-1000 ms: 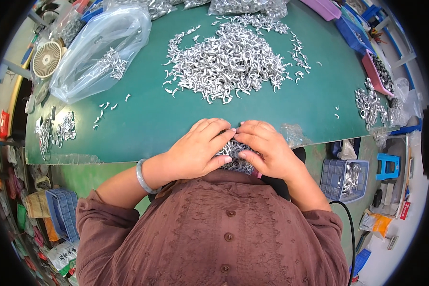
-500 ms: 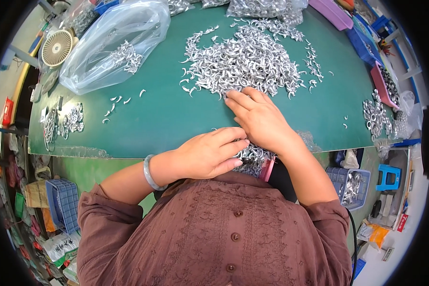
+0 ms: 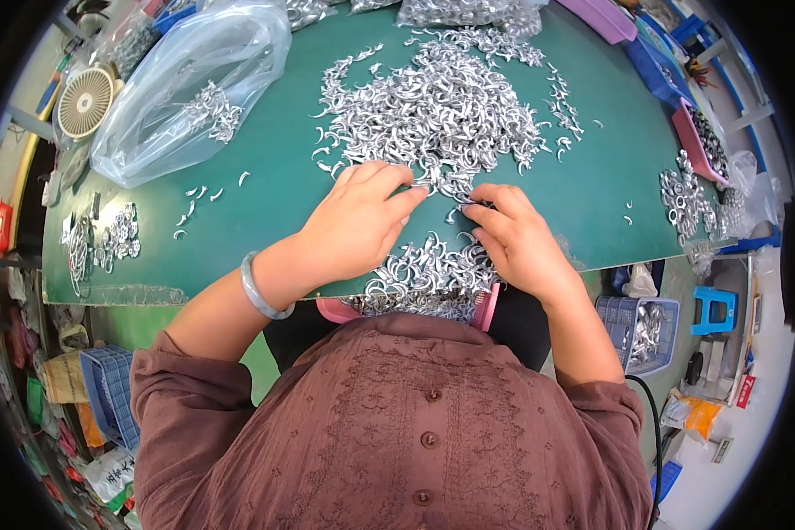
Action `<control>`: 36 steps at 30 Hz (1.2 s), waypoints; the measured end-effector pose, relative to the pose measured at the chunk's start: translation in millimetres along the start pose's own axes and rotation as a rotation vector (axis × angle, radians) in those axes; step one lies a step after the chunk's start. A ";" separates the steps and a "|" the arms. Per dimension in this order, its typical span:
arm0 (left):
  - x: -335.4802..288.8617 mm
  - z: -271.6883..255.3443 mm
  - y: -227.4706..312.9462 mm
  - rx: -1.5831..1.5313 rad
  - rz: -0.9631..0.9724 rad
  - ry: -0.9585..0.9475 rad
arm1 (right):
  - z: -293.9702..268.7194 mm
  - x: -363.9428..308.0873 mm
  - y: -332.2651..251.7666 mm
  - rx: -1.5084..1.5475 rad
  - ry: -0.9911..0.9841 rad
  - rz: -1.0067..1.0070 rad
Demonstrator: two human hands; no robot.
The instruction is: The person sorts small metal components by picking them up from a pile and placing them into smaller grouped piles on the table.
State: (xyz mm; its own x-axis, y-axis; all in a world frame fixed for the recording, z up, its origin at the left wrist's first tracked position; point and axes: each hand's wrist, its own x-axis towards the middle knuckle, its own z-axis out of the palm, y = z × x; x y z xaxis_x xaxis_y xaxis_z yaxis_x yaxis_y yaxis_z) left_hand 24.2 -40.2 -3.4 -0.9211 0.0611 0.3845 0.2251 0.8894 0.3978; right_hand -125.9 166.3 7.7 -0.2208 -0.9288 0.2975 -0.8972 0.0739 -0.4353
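A large heap of small, curved, silvery metal pieces lies on the green tabletop. My left hand is at the heap's near edge, fingers bent, fingertips against the pieces; what they hold, if anything, is hidden. Opposite it, my right hand has its fingers curled, with a curved metal piece at the fingertips. Between my forearms, a smaller bunch of the same pieces rests at the table's front edge. Just below, a pink container full of them sits against my body, partly hidden.
A clear plastic bag holding some pieces lies at the far left, near a fan. Small metal parts lie at left, and ring-like ones at right. Bins, including a pink one, line the right edge. A blue stool stands beyond.
My hands, close together before, are apart now; the left has moved forward to the heap, the right back towards me. The bunch at the table edge now shows, with more of the pink container.
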 end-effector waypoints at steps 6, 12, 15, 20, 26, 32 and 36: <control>19.8 11.6 -0.4 0.014 0.055 -0.035 | -6.1 -5.9 9.0 -0.049 0.058 0.131; 27.3 12.9 -1.3 -0.057 0.080 -0.058 | -5.2 -7.7 11.0 -0.072 0.135 0.150; 31.3 15.6 0.0 -0.057 0.111 -0.071 | -3.9 -10.8 10.6 -0.090 0.123 0.142; 33.4 17.1 1.7 -0.075 0.138 -0.084 | -5.0 -18.2 18.9 -0.072 0.153 0.205; 47.1 18.4 13.1 0.018 0.147 -0.153 | -7.7 -14.0 19.0 -0.071 0.145 0.262; 46.4 17.7 10.1 0.044 0.103 -0.180 | -9.5 -16.5 26.4 -0.109 0.139 0.369; 41.6 19.6 8.0 0.036 0.115 -0.134 | -14.2 -19.1 25.1 0.001 0.244 0.440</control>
State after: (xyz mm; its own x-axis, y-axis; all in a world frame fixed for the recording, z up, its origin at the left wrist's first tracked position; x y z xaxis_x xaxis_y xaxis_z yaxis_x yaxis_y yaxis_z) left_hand -18.6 -21.7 -0.5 -0.9245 0.2215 0.3103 0.3225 0.8883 0.3268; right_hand -149.6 191.1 3.2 -0.6616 -0.6975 0.2754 -0.6985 0.4396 -0.5647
